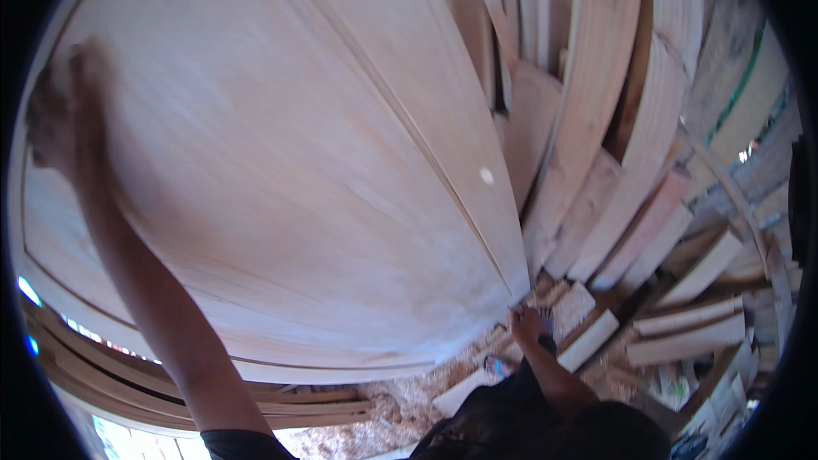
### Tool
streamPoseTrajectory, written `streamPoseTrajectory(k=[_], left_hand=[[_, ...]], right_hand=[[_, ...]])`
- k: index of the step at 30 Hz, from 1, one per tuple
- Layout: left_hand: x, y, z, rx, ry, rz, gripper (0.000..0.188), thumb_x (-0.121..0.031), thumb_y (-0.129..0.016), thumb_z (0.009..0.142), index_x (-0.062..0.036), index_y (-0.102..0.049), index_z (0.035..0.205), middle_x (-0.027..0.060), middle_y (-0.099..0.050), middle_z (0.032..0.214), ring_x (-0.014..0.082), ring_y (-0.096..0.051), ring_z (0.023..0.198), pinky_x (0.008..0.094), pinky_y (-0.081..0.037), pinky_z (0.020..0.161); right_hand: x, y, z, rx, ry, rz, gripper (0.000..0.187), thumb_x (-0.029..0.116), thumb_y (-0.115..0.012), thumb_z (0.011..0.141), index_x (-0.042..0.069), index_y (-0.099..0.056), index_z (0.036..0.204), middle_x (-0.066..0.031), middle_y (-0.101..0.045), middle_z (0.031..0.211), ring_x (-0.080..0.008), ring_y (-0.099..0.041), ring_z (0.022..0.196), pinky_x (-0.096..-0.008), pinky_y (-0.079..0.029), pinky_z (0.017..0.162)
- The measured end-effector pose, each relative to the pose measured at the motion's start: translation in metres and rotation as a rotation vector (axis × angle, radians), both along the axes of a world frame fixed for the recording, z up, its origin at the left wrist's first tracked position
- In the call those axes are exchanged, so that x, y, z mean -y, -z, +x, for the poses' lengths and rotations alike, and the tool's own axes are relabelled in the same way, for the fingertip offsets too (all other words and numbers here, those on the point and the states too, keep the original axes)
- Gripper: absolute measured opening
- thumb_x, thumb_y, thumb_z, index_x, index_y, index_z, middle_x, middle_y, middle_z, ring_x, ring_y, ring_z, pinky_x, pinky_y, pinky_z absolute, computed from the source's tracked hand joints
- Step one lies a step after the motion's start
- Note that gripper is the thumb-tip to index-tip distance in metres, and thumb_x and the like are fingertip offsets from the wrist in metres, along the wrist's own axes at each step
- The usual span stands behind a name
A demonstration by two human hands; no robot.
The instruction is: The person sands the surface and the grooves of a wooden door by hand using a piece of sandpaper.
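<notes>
A large pale wooden panel (281, 145) fills most of the view, with a long groove running down its right side and more lines along its left and lower edges. My left hand (68, 115) is at the panel's far left edge, blurred, so its fingers do not show clearly. At the lower right corner, my right hand (528, 325) is closed around the panel's edge. A small pale spot (486, 175) shows on the strip right of the groove.
Long boards (592, 94) lean in a stack to the right of the panel. Shorter wood offcuts (690, 324) lie piled at the lower right. Shavings (400, 400) cover the ground near my body. Stacked planks (128, 388) lie beyond the panel's lower left edge.
</notes>
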State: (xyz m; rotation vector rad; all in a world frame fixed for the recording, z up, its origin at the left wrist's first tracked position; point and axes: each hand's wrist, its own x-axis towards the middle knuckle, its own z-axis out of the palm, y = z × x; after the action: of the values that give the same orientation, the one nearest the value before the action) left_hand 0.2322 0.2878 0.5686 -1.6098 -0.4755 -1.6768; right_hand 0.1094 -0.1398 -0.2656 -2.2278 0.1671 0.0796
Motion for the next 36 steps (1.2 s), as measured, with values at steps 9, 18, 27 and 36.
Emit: streamPoseTrajectory(k=[9,18,27,36], left_hand=[[0.052,0.035,0.001,-0.021,0.219,-0.185,0.068,-0.055,-0.065,0.095,-0.0126,-0.056,0.148,0.0168,-0.049,0.152,0.0389,-0.040,0.146,0.0588,-0.023,0.121],[0.066,0.034,0.010,-0.009,0.303,-0.157,0.061,-0.043,-0.072,0.092,-0.0117,-0.055,0.142,0.0152,-0.051,0.145,0.0365,-0.044,0.140,0.0557,-0.027,0.118],[0.068,0.031,0.004,-0.008,0.418,-0.156,0.061,-0.036,-0.073,0.089,-0.0087,-0.056,0.140,0.0183,-0.052,0.143,0.0389,-0.047,0.135,0.0544,-0.032,0.115],[0.026,0.112,-0.127,-0.164,0.344,-0.222,0.058,-0.037,-0.071,0.092,-0.0078,-0.058,0.140,0.0169,-0.045,0.150,0.0397,-0.039,0.144,0.0547,-0.029,0.117]], right_hand=[[-0.090,-0.502,0.229,1.002,-0.276,0.915,0.016,0.002,-0.072,0.097,0.000,-0.072,0.113,-0.0117,-0.069,0.108,-0.0212,-0.069,0.102,-0.0325,-0.054,0.089],[-0.152,-0.833,0.342,1.902,-0.417,0.189,0.030,-0.003,-0.073,0.085,0.019,-0.078,0.106,0.0029,-0.068,0.105,-0.0207,-0.060,0.110,-0.0425,-0.039,0.100],[-0.233,-0.850,0.280,1.897,-0.619,0.173,0.028,0.000,-0.074,0.084,0.020,-0.078,0.103,0.0028,-0.065,0.098,-0.0199,-0.061,0.107,-0.0427,-0.038,0.099],[-0.228,-0.845,0.275,1.928,-0.507,0.086,0.029,0.001,-0.076,0.085,0.019,-0.078,0.107,0.0011,-0.064,0.097,-0.0216,-0.061,0.102,-0.0414,-0.040,0.096]])
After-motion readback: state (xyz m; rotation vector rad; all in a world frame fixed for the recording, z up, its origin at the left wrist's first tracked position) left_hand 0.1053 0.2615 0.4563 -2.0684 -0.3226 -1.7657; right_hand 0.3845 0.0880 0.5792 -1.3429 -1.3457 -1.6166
